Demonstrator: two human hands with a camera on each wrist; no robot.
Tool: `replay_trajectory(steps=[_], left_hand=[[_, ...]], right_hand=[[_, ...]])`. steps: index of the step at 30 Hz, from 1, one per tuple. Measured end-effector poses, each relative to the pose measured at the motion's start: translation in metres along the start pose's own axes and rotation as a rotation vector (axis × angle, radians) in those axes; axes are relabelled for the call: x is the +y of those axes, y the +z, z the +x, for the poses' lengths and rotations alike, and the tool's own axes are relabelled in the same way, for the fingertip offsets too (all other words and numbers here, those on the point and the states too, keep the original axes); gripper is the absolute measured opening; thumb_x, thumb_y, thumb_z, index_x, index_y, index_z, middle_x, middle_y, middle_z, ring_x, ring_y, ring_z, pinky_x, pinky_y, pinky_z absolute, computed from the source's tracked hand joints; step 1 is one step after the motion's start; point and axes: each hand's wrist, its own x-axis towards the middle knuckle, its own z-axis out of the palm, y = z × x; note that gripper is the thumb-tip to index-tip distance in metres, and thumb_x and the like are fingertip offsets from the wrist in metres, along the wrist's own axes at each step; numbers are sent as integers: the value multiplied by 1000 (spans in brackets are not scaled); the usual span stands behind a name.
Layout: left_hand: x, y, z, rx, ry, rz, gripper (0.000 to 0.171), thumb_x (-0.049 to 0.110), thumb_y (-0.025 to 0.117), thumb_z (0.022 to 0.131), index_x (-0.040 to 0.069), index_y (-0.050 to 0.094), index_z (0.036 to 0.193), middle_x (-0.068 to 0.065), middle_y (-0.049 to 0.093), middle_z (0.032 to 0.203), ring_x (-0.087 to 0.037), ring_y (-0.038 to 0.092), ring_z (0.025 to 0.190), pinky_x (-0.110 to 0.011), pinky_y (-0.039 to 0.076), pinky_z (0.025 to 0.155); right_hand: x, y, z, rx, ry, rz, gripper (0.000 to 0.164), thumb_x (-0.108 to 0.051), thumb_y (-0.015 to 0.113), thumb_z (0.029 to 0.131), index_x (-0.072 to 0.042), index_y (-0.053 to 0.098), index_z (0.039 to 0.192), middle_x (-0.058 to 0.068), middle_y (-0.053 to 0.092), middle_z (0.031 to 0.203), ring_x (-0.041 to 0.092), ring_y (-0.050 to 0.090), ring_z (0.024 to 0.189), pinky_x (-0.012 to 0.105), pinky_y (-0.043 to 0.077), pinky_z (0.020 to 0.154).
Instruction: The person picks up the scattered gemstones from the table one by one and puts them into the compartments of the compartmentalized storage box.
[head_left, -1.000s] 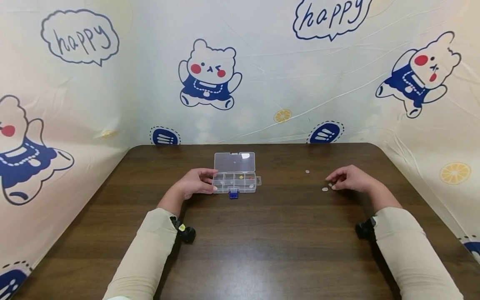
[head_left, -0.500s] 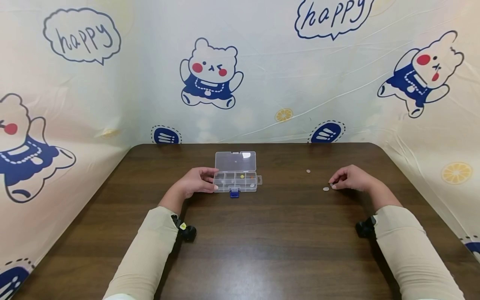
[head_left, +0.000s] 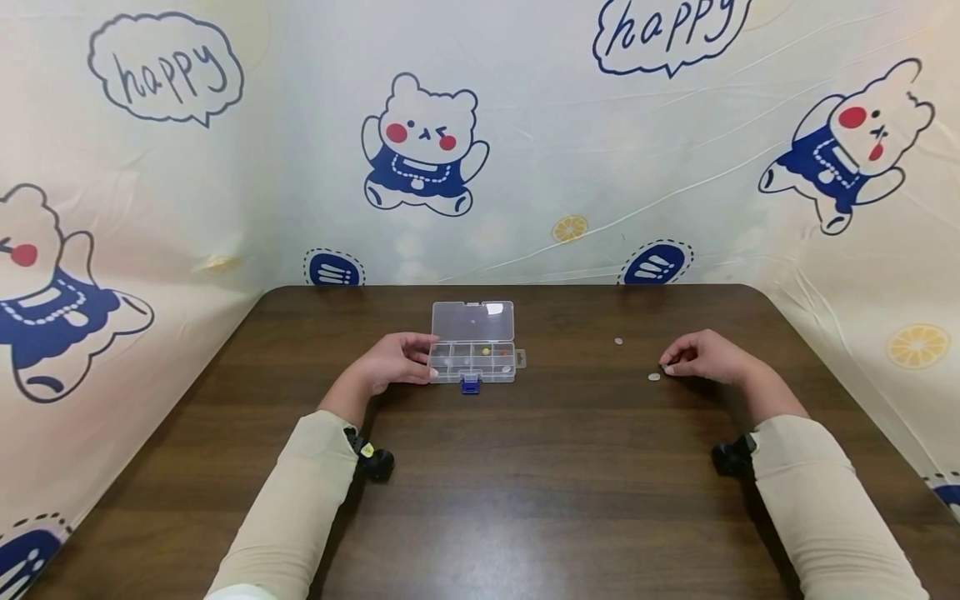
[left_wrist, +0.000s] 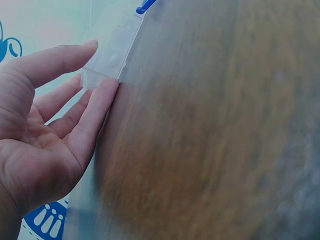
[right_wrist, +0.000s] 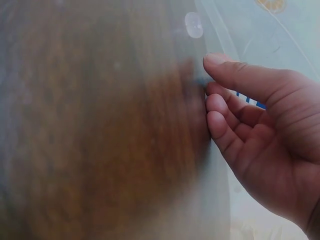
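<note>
My left hand [head_left: 390,362] holds the left end of a clear plastic compartment box [head_left: 491,377], thumb at the front corner and fingers behind. In the left wrist view its fingertips touch the end of the box. The transparent lid [head_left: 472,322] stands raised at the back; a blue latch [head_left: 470,385] hangs in front. Small pieces lie in several compartments, among them a yellow one [head_left: 486,352]. At the right, my right hand [head_left: 708,357] pinches a small piece at the tabletop, mostly hidden by the fingertips. Just left of it lies a flat white oval piece [head_left: 654,377].
Another small pale piece [head_left: 618,341] lies farther back on the brown wooden table [head_left: 480,475]. A cloth backdrop [head_left: 525,167] with printed bears rises behind the table and along both sides. Black wrist cameras [head_left: 378,465] sit by the sleeves.
The small pale piece near the right fingertips was visible a second ago and is now covered by them. The right fingers have drawn together on it. The left hand and box keep their place.
</note>
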Motion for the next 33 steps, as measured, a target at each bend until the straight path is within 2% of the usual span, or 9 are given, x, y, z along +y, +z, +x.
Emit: replay_trajectory(steps=[7,14,19,26,33], left_hand=[[1,0,-1,0,0,6,68,-11,75,77,4,51,139,-22,56,119,-27,60,95,-37,58,81],[0,-1,-1,-11,19,19,69,-11,75,78,3,49,140,-23,55,121,-26,60,94,-36,58,81],[-1,-1,0,-20,23,19,71,-10,75,78,2,47,142,-25,53,123,-25,60,93,-36,58,81],[-1,-1,-2,-15,21,14,69,-11,74,78,2,48,141,-25,54,122,-25,61,93,-36,58,81],[-1,-1,-1,-13,24,25,70,-10,75,78,3,48,142,-25,54,123,-25,61,93,-36,58,81]], right_hand=[[-4,-1,-2,11,15,17,17,-15,75,87,-3,72,98,5,70,90,17,55,77,25,49,66],[-9,-1,-5,32,-18,23,15,-15,75,87,-4,72,96,4,70,89,17,54,76,26,49,63],[-14,0,-6,34,-29,31,18,-16,75,86,-3,72,99,5,71,92,17,56,79,25,50,67],[-25,2,-7,57,-4,35,20,-15,74,87,-2,72,102,5,71,92,19,58,81,24,52,70],[-34,6,-7,87,-38,34,23,-18,74,88,-2,71,104,5,70,94,21,58,81,25,53,69]])
